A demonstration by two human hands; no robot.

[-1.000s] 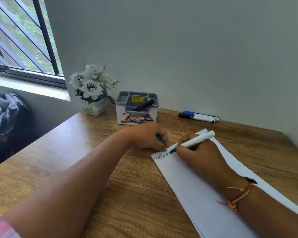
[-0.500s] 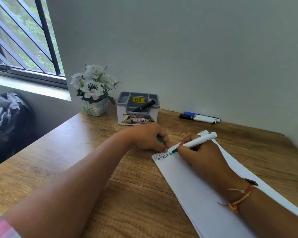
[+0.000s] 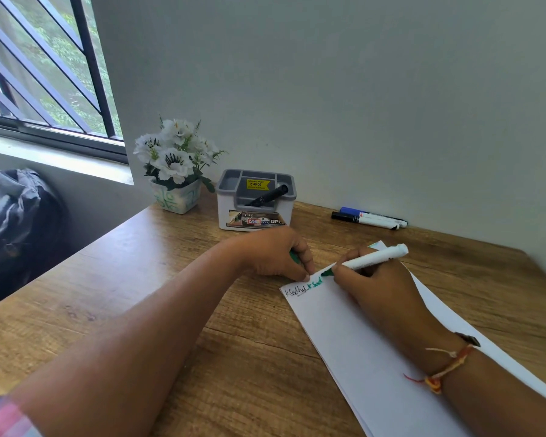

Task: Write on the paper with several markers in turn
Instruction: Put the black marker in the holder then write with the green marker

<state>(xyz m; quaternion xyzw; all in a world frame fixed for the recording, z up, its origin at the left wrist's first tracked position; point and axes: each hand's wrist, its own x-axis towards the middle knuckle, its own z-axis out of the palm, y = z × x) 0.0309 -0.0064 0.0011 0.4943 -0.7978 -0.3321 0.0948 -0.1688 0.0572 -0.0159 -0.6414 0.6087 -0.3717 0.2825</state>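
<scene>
Paper (image 3: 375,357) lies slantwise on the wooden desk (image 3: 139,279) before you, a thin white stack, smooth and matte, its near end running out of view under your right forearm. At its far corner a short black word (image 3: 295,291) is down and green letters (image 3: 315,283) sit just beside it, so I judge you are mid-word on the second colour. Your right hand (image 3: 382,288) rests on the sheet, thumb and first fingers pinching the green marker (image 3: 369,259) low on its round white barrel. Its tip is at the sheet's far edge, though I cannot tell if it touches. Your left hand (image 3: 275,253) sits by that corner, fingers curled, fingertips pressing the paper's edge. The green showing inside the curl is likely the green cap (image 3: 294,257). Next, finish the word, lift clear, cap firmly and swap. Farther back, a grey plastic organiser (image 3: 256,212) holds a black marker (image 3: 270,195) leaning in one compartment. A black-capped marker (image 3: 366,219) and a blue-capped marker (image 3: 353,211) lie side by side against the wall (image 3: 328,89). Round barrels may roll on this smooth grain.
</scene>
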